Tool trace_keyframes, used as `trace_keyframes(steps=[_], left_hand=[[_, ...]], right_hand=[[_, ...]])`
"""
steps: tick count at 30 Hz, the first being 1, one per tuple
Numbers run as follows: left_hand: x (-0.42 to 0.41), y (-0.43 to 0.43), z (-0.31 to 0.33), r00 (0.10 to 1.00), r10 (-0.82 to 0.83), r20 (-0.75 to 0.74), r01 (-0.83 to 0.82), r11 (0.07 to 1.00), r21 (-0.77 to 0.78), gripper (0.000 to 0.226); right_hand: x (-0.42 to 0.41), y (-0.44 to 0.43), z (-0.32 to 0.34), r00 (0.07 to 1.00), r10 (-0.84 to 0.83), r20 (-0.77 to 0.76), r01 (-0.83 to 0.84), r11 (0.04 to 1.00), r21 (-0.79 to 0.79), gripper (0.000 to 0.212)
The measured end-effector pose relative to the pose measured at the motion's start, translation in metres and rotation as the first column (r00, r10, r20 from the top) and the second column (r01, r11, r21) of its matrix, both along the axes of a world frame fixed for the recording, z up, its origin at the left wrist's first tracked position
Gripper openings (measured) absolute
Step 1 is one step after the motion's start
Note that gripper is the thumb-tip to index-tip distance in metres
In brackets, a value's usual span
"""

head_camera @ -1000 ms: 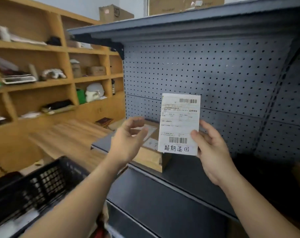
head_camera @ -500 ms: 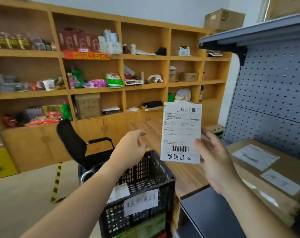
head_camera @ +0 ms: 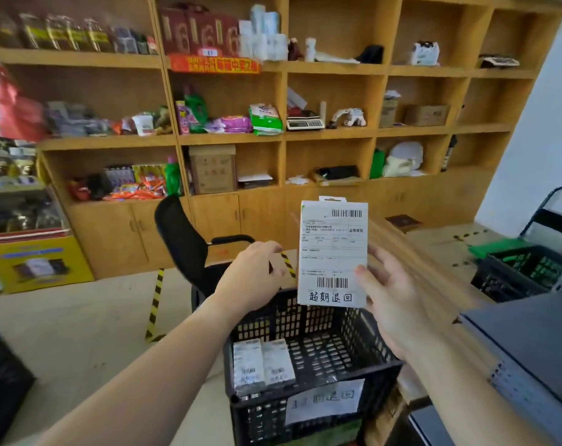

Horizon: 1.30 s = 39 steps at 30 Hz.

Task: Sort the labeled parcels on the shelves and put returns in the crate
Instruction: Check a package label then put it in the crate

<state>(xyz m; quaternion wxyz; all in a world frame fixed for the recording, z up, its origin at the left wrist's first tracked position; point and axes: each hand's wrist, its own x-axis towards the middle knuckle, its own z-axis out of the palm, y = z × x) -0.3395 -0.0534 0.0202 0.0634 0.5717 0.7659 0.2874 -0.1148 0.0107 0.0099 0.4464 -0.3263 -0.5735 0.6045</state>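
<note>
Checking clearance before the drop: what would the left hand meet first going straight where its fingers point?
Likely the left hand meets the parcel held by the right hand; depth unclear.

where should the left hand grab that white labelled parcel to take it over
Probably its free left long edge, about mid-height, coming in from the left. The parcel is flat and upright with its label facing the camera, and the right hand pinches its lower right edge, so the left hand would pinch thumb on the label, fingers behind.
</note>
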Motion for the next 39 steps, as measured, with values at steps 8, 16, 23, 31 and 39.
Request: trace_keyframes(steps=[8, 16, 23, 31, 39], left_hand=[[-0.052, 0.06, -0.081, 0.987, 0.116, 0.109, -0.1, 0.985, -0.14, 0.046], [-0.093, 0.111, -0.175, 0.929, 0.316, 0.193, -0.233, 0.904, -0.359, 0.042], [-0.102, 0.119, -0.269, 0.857, 0.439, 0.272, -0.234, 0.799, -0.553, 0.046], [-0.112, 0.142, -0.366, 0.831, 0.47, 0.298, -0.149, 0.704, -0.694, 0.049], [-0.119, 0.143, -0.448, 0.861, 0.454, 0.23, -0.095, 0.586, -0.805, 0.074]], right_hand=[[-0.066, 0.094, -0.084, 0.979, 0.109, 0.172, -0.077, 0.98, -0.186, 0.037], [-0.11, 0.177, -0.203, 0.898, 0.284, 0.335, -0.091, 0.867, -0.49, 0.038], [-0.139, 0.204, -0.308, 0.749, 0.463, 0.474, -0.039, 0.745, -0.666, 0.029], [-0.177, 0.214, -0.407, 0.643, 0.486, 0.592, 0.07, 0.732, -0.677, 0.039], [-0.207, 0.219, -0.468, 0.624, 0.468, 0.625, 0.108, 0.741, -0.663, 0.044]])
